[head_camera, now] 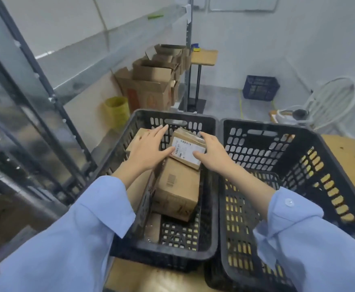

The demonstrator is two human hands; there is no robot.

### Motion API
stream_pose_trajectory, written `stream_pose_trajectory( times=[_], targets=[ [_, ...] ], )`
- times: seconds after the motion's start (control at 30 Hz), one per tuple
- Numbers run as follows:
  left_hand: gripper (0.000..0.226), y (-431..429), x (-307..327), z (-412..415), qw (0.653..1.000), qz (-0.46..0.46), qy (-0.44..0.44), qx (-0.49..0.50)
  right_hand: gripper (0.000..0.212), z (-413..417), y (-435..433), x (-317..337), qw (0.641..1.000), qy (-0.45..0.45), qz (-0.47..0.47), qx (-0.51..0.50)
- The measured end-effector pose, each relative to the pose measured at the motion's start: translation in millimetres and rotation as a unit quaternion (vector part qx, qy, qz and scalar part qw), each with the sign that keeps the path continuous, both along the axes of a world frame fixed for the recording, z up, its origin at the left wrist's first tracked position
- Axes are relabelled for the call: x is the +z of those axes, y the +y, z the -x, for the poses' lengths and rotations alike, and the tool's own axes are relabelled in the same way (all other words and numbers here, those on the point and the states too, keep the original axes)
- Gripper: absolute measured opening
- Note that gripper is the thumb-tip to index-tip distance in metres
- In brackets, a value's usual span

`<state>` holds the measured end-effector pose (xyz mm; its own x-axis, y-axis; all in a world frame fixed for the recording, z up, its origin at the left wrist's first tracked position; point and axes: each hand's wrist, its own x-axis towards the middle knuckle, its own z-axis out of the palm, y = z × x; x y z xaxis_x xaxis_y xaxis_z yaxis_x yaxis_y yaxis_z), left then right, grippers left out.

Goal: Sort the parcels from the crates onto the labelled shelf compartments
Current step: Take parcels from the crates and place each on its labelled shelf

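Two black plastic crates stand side by side on a wooden table. The left crate (208, 186) holds cardboard parcels; the right crate (298, 165) shows no parcels. A small flat parcel with a white label (186, 145) lies on top of a larger brown box (176, 190). My left hand (149, 147) rests with spread fingers on the small parcel's left edge, over another brown box (139, 133). My right hand (211, 151) lies on the parcel's right side, thumb on the label. Both hands touch it; a firm grip is not visible.
A metal shelf rack (52, 98) runs along the left. Open cardboard boxes (151, 85) and a yellow bin (117, 109) stand on the floor behind it. Farther back are a small wooden stand (204, 57), a blue crate (260, 87) and a white chair (330, 102).
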<state>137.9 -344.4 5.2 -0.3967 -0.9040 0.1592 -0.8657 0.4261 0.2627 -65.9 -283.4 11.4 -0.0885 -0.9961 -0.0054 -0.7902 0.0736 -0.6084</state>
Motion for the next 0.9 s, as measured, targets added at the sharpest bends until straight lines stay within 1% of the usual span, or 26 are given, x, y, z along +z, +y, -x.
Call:
stream_pose_trajectory(
  times=[0.17,0.3,0.47,0.63,0.73,0.9],
  targets=[
    [0.077,-45.0,-31.4,4.7,0.999,-0.034,0.021,-0.014,0.073,-5.1,-45.4,-19.8,1.0,0.009,-0.026,-0.003],
    [0.079,-65.8,-52.6,7.4,0.995,-0.08,0.059,-0.021,0.073,-1.8,-74.1,-31.1,0.999,0.017,-0.039,-0.008],
    [0.083,-84.6,-78.1,13.4,0.978,-0.154,0.143,-0.016,0.076,2.3,-101.4,-49.2,0.996,0.049,-0.077,-0.016],
    [0.083,-98.2,-91.2,23.1,0.962,-0.208,0.177,-0.017,0.075,1.8,-114.8,-62.3,0.99,0.092,-0.097,-0.048],
    [0.079,-105.1,-98.2,28.6,0.953,-0.239,0.188,-0.017,0.071,1.8,-120.6,-68.0,0.989,0.094,-0.105,-0.047],
    [0.068,-105.4,-104.9,29.9,0.933,-0.281,0.223,-0.023,0.057,6.8,-123.1,-74.7,0.99,0.103,-0.089,-0.043]
  ],
)
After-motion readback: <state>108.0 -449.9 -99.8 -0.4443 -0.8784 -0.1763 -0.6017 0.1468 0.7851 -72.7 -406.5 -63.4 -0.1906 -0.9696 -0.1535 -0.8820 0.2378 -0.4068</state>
